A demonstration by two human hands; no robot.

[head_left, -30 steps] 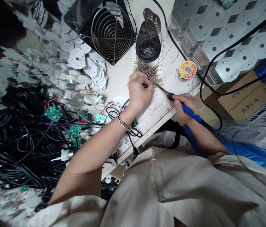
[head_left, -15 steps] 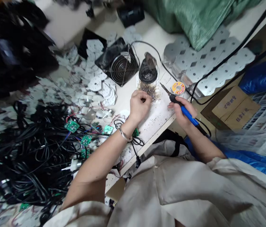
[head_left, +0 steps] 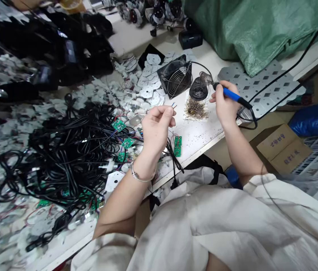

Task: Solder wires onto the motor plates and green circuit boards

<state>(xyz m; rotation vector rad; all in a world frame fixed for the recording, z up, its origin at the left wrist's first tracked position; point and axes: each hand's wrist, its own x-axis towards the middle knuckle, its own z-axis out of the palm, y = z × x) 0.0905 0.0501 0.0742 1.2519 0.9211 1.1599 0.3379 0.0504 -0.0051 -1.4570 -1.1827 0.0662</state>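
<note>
My left hand [head_left: 157,126] is pinched shut, and a thin wire end [head_left: 173,105] pokes out past the thumb and forefinger. Gripped in my right hand [head_left: 225,107] is a soldering iron [head_left: 233,95] with a blue handle. Its front end points left into the wire coil [head_left: 205,78] of a dark soldering iron stand [head_left: 198,90]; the tip itself is hard to see. Below the stand lies a heap of small brownish scraps [head_left: 196,109]. A green circuit board [head_left: 177,146] with wires rests just right of my left wrist.
Tangled black cables [head_left: 71,146] with several small green boards spread over the left side, among many white discs [head_left: 147,91]. A square black fan [head_left: 177,77] stands behind the scraps. At the right are perforated metal plates [head_left: 256,88], a green sack [head_left: 240,34] and a cardboard box [head_left: 283,146].
My right hand has carried the soldering iron up and away to the stand. My left hand has drawn back left from the scraps, and the wire end shows now. The view has shifted.
</note>
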